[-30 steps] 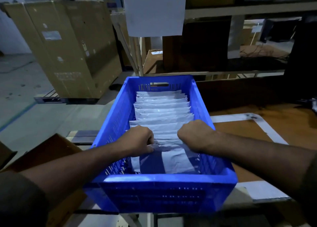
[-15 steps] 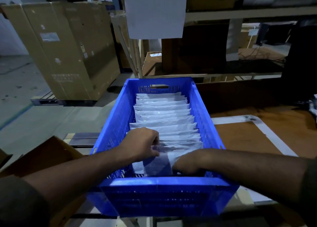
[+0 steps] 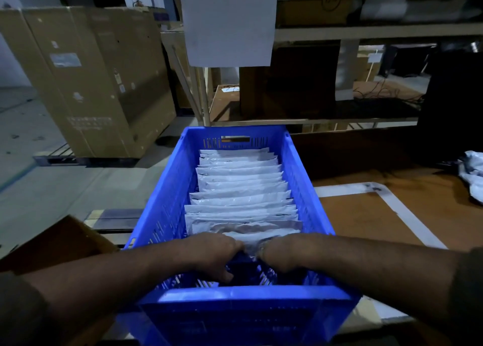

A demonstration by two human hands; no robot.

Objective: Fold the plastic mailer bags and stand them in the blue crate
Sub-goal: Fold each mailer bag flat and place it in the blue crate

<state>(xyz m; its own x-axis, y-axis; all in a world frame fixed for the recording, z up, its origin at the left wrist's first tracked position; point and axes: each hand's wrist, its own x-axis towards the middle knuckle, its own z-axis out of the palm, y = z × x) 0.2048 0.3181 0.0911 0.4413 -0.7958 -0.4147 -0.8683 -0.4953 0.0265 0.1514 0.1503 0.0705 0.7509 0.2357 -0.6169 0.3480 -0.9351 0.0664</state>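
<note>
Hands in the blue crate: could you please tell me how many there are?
2. The left hand and right hand are side by side at the blue crate's near end, against the nearest mailer bag.

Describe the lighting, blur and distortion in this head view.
Head view: dim, bluish light; the blue crate is the brightest colour; the shelves at upper right are smeared by motion blur; wide-angle bending curves the crate walls; both hands sit in shadow, fingers hard to read.

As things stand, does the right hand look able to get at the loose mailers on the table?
Probably yes: right hand is busy in the crate, but nothing blocks the table toward the loose mailers.
</note>
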